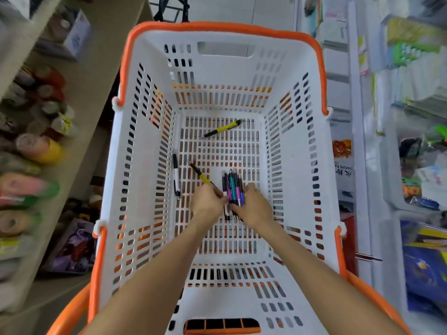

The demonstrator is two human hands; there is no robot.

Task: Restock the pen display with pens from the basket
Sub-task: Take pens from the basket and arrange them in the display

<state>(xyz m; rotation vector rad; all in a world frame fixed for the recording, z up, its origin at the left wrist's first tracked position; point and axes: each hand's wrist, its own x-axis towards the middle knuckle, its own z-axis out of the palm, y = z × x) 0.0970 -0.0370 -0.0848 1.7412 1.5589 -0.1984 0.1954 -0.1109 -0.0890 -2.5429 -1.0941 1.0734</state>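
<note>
Both arms reach down into a white slotted plastic basket with orange handles (150, 146). The right hand (252, 207) curls its fingers round a bundle of coloured pens (233, 189), purple, teal and blue with dark tips, held near the middle of the basket floor. The left hand (208, 201) touches the left side of that bundle and pinches the near end of a yellow and black pen (202, 174) that points far-left. A white and black pen (176, 175) lies loose just left of it by the basket's left wall. Another yellow and black pen (221, 129) lies well apart toward the far end. Blurred shelves with rolls of tape (38, 148) stand at left.
</note>
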